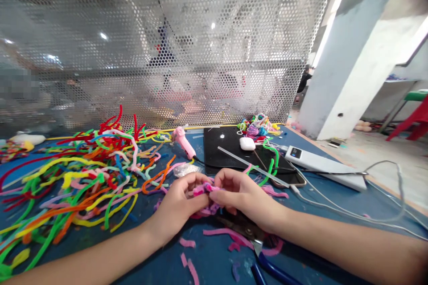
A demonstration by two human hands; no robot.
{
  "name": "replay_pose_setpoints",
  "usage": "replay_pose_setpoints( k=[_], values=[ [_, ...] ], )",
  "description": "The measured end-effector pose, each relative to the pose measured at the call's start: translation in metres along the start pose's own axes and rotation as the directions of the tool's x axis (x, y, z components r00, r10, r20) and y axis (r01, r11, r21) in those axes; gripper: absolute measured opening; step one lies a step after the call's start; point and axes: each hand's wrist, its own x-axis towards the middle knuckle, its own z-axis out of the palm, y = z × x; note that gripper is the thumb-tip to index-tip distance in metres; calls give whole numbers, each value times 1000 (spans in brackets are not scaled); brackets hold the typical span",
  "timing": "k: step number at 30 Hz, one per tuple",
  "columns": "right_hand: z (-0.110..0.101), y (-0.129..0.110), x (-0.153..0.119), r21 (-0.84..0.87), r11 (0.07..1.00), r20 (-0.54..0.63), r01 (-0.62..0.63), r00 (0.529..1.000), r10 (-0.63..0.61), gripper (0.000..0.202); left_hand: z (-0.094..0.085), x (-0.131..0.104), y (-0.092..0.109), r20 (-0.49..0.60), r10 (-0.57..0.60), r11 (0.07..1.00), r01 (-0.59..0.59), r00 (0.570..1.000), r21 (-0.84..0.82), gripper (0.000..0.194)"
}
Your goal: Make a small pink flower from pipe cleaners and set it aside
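Both hands meet over the middle of the table, closed around a small pink and purple pipe-cleaner piece. My left hand grips it from the left with thumb and fingers. From the other side, my right hand pinches it, thumb pointing left. The fingers hide part of the piece. Blue-handled pliers lie just under my right hand, jaws partly covered. Cut bits of pink pipe cleaner are scattered in front, with a longer pink strip beside the pliers.
At left spreads a big tangle of coloured pipe cleaners. Behind my hands are a pink glue gun, a black board, a clear glue stick and a white earbud case. A phone, white device and cables lie right.
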Motion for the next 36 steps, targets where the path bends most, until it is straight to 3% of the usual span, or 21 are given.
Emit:
replay_pose_setpoints(
  k=[9, 15, 21, 26, 31, 36],
  values=[
    [0, 1, 1, 73, 997, -36, -31, 999, 34, 40, 0, -1, 2, 27, 52, 992, -49, 998, -115, 26],
    [-1, 3, 3, 121, 991, -51, -47, 997, 53, 40, 1, 0, 0, -32, 79, 986, -83, 996, -146, 32],
    [1, 1, 1, 79, 996, -32, -47, 998, 50, 40, -2, 0, -1, -4, 85, 995, -85, 996, -58, 26],
    [0, 4, 3, 86, 995, -3, -52, 999, 52, 31, 1, -3, 2, 3, 81, 996, -81, 997, -43, 37],
    [-2, 7, 2, 101, 995, 47, -24, 999, 19, 28, 4, -9, 4, 26, 162, 982, -163, 987, 94, 47],
    [-3, 6, 1, 71, 997, 108, 11, 994, -19, 30, 3, -9, 5, -11, 187, 971, -183, 982, 154, 42]
  ],
)
